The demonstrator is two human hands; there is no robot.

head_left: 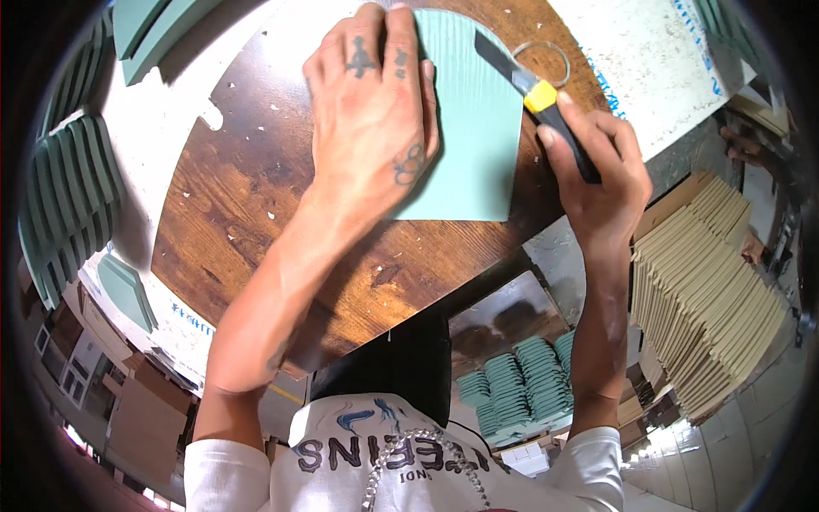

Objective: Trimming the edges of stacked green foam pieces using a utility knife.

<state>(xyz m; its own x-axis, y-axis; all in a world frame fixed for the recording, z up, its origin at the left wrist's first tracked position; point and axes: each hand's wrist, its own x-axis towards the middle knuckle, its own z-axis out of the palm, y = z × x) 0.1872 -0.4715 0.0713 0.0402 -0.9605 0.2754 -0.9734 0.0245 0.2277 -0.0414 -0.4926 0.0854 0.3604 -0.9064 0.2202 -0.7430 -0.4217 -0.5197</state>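
Note:
A pale green sheet piece (473, 162) with a rounded far end and a straight near edge lies on a brown wood-grain board (247, 196). My left hand (367, 119) presses flat on its left part, fingers stretched forward, hiding that side of the piece. In my right hand (607, 175) is a utility knife (541, 96), its handle black with a yellow collar. The knife points up and left, its dark blade over the right side of the piece, near the curved edge. Beside the blade is a thin metal ring (565, 64), partly behind the knife.
White table surface (674, 77) shows around the board. Stacked green pieces (72, 188) stand at the left, more green pieces (162, 34) at the far left. Below right are green bundles (520, 384) and a tall stack of beige sheets (708, 290). Another person's hand (742, 147) shows far right.

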